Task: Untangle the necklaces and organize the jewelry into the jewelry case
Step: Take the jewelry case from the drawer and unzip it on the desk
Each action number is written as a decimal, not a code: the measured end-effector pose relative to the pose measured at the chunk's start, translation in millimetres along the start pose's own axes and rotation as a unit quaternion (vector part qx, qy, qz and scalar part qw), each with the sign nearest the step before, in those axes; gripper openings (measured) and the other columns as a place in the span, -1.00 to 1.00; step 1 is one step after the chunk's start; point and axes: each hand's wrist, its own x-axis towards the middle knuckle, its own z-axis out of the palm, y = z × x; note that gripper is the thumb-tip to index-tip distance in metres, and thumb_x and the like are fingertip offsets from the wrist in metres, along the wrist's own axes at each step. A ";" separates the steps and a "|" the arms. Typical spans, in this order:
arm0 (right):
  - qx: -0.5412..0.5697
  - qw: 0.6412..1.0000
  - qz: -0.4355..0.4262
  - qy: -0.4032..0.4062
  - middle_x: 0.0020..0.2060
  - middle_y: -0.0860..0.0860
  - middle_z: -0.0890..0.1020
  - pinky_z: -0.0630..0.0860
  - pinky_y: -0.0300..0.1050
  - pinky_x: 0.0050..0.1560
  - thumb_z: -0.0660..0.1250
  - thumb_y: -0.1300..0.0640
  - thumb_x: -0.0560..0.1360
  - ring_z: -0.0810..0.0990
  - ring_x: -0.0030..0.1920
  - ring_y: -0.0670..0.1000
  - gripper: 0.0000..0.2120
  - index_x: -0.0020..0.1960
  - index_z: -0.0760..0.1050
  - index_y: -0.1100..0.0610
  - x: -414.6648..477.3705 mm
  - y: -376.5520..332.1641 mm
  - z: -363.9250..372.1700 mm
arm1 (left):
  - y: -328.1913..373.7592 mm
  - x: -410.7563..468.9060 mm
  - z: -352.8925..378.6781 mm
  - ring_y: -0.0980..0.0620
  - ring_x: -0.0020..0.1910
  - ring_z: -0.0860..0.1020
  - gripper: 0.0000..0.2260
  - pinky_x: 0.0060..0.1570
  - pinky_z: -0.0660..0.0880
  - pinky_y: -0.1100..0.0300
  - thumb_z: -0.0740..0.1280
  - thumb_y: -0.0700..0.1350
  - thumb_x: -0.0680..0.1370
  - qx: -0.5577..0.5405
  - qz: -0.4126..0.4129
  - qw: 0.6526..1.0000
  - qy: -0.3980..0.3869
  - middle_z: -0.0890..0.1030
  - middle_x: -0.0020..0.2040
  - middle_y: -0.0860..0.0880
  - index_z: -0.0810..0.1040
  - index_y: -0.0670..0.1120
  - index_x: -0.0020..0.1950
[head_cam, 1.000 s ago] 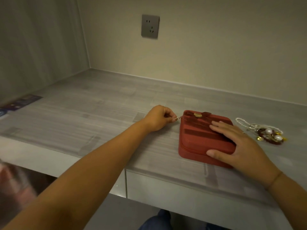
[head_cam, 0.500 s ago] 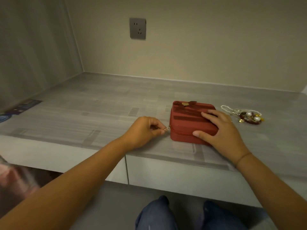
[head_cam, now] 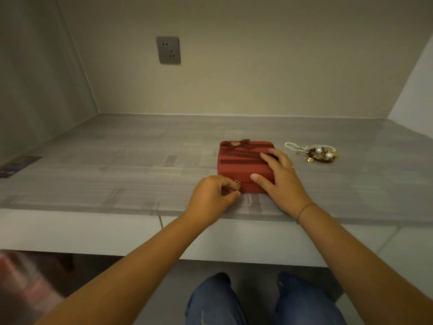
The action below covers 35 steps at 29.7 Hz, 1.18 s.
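Note:
A closed red jewelry case point(head_cam: 239, 158) with a gold snap button on top lies on the grey counter point(head_cam: 117, 174). My left hand point(head_cam: 214, 195) pinches the gold zipper pull point(head_cam: 238, 184) at the case's near left corner. My right hand point(head_cam: 280, 179) rests flat on the lid's right side, thumb against the front wall. A tangled heap of jewelry point(head_cam: 314, 152), with a pearl strand, two large pearls, dark red beads and gold bits, sits on the counter to the right of the case.
A wall socket point(head_cam: 168, 49) is mounted above the counter. A dark card or booklet point(head_cam: 17, 165) lies at the far left edge. Walls close the counter on left, back and right. My knees in jeans show below the counter's front edge.
My left hand has drawn the zipper pull from the case's far left corner along the left side to the near left corner. My right hand stayed on the lid.

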 end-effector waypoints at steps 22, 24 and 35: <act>-0.063 0.980 0.107 0.153 -0.34 -0.05 0.58 0.26 -0.23 -0.39 0.39 -0.03 0.46 0.53 -0.34 -0.01 -0.81 -0.25 0.55 0.06 -33.1 -50.2 51.1 | -22.9 31.2 -1.4 0.16 0.46 0.22 -0.63 0.45 0.24 0.02 0.24 -0.01 0.59 -0.124 0.018 0.992 0.002 0.30 0.41 0.20 0.40 0.03 0.41; -0.035 0.981 0.083 0.171 -0.37 -0.08 0.49 0.26 -0.24 -0.44 0.41 0.06 0.45 0.44 -0.40 -0.05 -0.81 -0.30 0.50 0.07 -35.9 -43.7 48.9 | -22.0 30.8 -0.8 0.17 0.45 0.23 -0.62 0.45 0.25 0.04 0.24 -0.01 0.59 -0.127 0.017 0.992 0.000 0.31 0.42 0.18 0.40 0.02 0.42; 0.018 0.988 0.124 0.090 -0.38 -0.11 0.55 0.54 -0.14 -0.25 0.42 0.08 0.45 0.53 -0.33 -0.10 -0.88 -0.24 0.54 0.06 -42.7 4.4 -17.8 | -27.1 30.2 -2.8 0.28 0.39 0.23 -0.63 0.22 0.18 0.59 0.25 -0.04 0.59 -0.111 0.028 0.993 0.014 0.30 0.40 0.23 0.40 0.05 0.40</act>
